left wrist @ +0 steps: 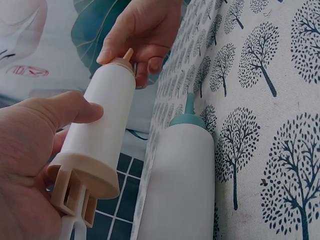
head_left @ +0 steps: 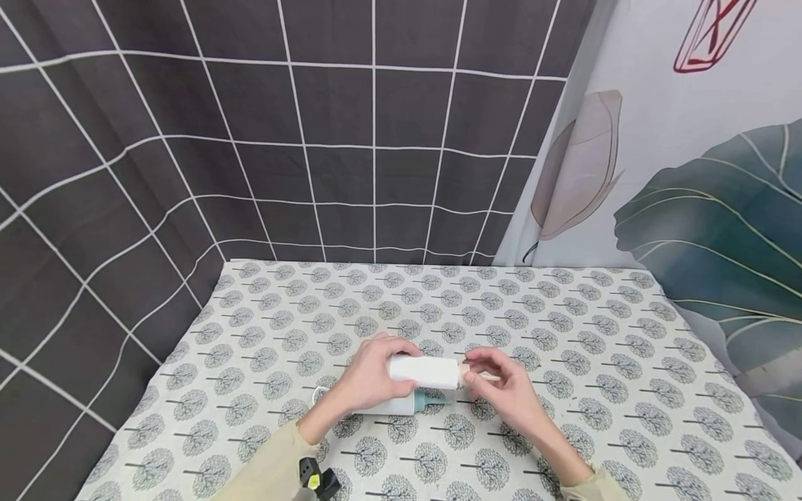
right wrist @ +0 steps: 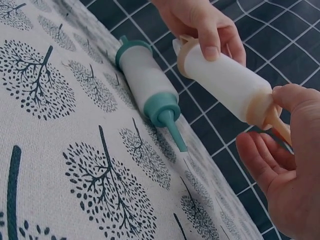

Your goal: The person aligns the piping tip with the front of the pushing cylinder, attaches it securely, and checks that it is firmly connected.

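My left hand [head_left: 368,372] grips the white barrel of a piping syringe [head_left: 427,371], its thumb laid along the near side. A beige collar [left wrist: 89,175] with a slotted grip and a white plunger part shows at the rear end. At the front, my right hand [head_left: 504,387] has thumb and fingers around the beige nozzle cap [right wrist: 260,107], with the narrow tip poking out past the thumb. The syringe is held above the table, almost level. Below it lies a second white syringe [left wrist: 181,175] with teal end caps [right wrist: 162,107], untouched by either hand.
A tree-patterned cloth [head_left: 401,445] covers the table. Behind and to the left hangs a dark curtain with a white grid [head_left: 338,111]; a pale leaf-print curtain [head_left: 664,146] hangs on the right. A white loop handle [head_left: 319,394] sticks out at the teal syringe's left end.
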Tool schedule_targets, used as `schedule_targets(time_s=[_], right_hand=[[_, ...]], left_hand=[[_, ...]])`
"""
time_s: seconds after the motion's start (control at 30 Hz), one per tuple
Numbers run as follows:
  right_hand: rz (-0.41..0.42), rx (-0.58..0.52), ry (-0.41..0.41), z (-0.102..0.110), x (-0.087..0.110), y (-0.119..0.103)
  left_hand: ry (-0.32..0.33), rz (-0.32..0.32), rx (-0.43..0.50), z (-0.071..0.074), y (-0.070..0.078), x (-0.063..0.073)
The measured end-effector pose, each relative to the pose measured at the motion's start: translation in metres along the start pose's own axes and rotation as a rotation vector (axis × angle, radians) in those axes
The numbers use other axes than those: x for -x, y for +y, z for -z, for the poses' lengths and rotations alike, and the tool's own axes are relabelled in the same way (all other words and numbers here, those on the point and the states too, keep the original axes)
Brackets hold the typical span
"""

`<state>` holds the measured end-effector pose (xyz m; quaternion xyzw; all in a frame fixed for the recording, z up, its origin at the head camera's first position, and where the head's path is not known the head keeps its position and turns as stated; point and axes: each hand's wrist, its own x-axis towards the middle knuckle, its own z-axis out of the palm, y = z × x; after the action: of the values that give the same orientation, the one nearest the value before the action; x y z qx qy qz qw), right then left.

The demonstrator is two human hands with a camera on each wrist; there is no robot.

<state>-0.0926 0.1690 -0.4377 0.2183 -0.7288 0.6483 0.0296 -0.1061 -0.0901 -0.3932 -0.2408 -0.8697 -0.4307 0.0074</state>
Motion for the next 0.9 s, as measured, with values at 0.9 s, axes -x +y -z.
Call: schedule_targets(time_s=[0.9], right_hand=[[0.094, -0.062, -0.041, 0.0012, 0.0009, 0.0056]], left_hand=[[0.008, 0.003, -0.009, 0.0000, -0.0017, -0.0001]])
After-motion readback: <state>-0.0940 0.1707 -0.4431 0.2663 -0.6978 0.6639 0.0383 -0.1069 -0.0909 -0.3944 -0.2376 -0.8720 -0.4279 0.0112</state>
